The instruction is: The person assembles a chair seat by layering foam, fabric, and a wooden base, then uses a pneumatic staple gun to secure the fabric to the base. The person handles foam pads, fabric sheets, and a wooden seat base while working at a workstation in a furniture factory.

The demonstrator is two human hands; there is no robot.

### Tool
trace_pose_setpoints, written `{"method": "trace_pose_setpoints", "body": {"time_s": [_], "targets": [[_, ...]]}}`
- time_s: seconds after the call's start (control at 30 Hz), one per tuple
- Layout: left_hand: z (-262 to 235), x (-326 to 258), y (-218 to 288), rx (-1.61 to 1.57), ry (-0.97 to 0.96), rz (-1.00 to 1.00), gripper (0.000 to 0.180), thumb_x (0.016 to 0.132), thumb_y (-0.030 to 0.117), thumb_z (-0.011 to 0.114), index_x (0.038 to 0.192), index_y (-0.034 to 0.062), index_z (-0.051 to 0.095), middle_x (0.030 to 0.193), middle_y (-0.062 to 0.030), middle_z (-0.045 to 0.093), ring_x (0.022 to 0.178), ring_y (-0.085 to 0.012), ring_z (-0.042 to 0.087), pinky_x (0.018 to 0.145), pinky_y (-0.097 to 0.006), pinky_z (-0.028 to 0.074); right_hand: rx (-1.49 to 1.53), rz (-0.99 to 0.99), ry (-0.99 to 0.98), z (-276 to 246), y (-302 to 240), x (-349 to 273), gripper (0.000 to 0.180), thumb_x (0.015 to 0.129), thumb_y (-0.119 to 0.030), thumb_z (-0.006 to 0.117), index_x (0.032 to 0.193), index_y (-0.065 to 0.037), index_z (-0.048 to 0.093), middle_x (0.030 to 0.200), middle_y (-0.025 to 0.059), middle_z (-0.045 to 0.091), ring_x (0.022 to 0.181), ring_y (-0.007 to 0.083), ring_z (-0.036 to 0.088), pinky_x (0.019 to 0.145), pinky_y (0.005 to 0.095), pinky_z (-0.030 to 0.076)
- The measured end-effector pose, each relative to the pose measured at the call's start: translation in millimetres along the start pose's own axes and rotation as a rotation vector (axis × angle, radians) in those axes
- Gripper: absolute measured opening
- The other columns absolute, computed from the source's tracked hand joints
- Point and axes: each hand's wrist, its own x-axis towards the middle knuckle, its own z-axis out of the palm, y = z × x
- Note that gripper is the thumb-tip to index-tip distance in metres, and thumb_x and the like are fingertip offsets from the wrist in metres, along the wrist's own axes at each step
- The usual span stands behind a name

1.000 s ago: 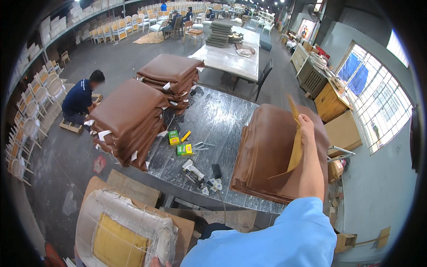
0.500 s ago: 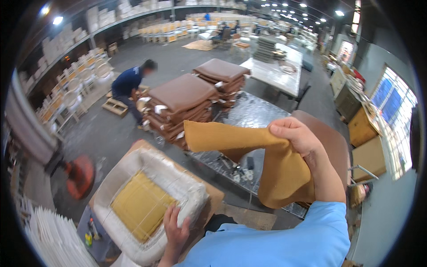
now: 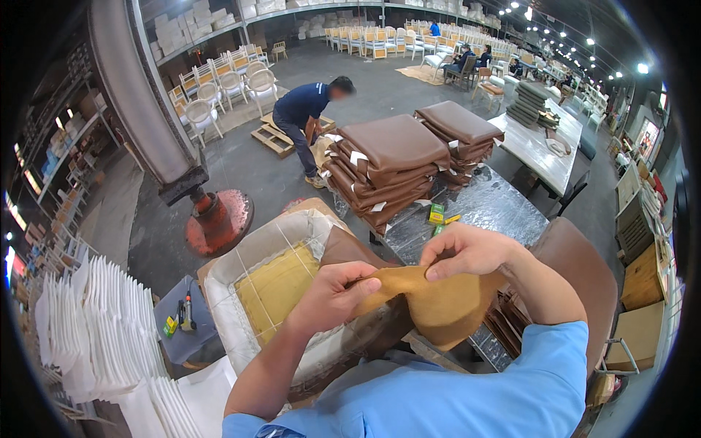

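Note:
A sheet of upholstery leather [image 3: 449, 310], tan on its backing and brown on its face, is stretched between my two hands. My left hand [image 3: 332, 296] pinches one part of its edge, and my right hand [image 3: 467, 252] grips the edge a little farther right. Brown leather droops below and behind my left hand; whether it is all one piece I cannot tell. Just beyond and left of that hand lies a seat frame [image 3: 219, 285] with white padding around a yellow panel [image 3: 274, 292], crossed by thin pale lines. The leather covers its right side.
Brown leather pieces [image 3: 391, 146] are piled on a plastic-covered table [image 3: 504, 208], near small green-yellow boxes [image 3: 436, 214]. White sheets [image 3: 91, 321] stand stacked at left, beside a blue-grey seat [image 3: 169, 299] holding a tool [image 3: 188, 314]. A post with a red base [image 3: 219, 223] rises behind; a co-worker [image 3: 299, 109] bends beyond.
My left hand has come off the padded seat frame and now pinches the leather. My right hand has lowered the sheet, and brown leather now lies over the frame's right side. The view has shifted.

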Motion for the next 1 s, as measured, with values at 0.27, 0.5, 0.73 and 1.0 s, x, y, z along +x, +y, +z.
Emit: {"method": "trace_pose_setpoints", "body": {"time_s": [0.27,0.5,0.73,1.0], "targets": [[1.2,16.7,-15.9,-0.345,0.082,-0.024,0.028,0.112,0.010,0.069,0.134,-0.0044,0.077,0.118,-0.0036,0.080,0.105,-0.0084,0.069,0.094,-0.026,0.057,-0.044,-0.096,0.106,-11.1,29.1,6.1,0.020,0.110,-0.019,0.075,0.118,-0.001,0.077,0.101,-0.0031,0.075,0.094,0.0060,0.063,0.085,0.0284,0.052],[-1.8,24.3,-23.1,-0.364,0.186,-0.097,0.021,0.110,0.012,0.073,0.125,-0.0019,0.080,0.112,-0.0021,0.078,0.103,-0.0073,0.068,0.092,-0.024,0.055,-0.156,-0.070,0.225,-9.2,27.1,5.8,0.017,0.109,-0.020,0.076,0.115,-0.004,0.075,0.098,-0.0035,0.073,0.090,0.0059,0.059,0.079,0.0286,0.050],[-2.6,9.9,-21.9,-0.199,0.322,0.035,0.016,0.108,0.014,0.077,0.113,-0.0008,0.081,0.096,0.0029,0.075,0.086,-0.0037,0.063,0.077,-0.024,0.053,-0.261,-0.229,0.223,11.7,34.5,4.8,0.029,0.099,-0.022,0.085,0.118,-0.003,0.074,0.097,0.0051,0.077,0.092,0.0180,0.072,0.083,0.0365,0.056],[-14.3,-57.5,17.8,0.189,0.221,0.225,0.013,0.102,0.010,0.083,0.111,0.0009,0.082,0.089,-0.0061,0.081,0.079,-0.0110,0.072,0.072,-0.027,0.057,-0.622,0.239,0.115,12.3,105.2,-51.7,0.029,0.089,-0.021,0.090,0.110,-0.004,0.080,0.097,0.0197,0.077,0.092,0.0414,0.075,0.083,0.0470,0.059]]}}
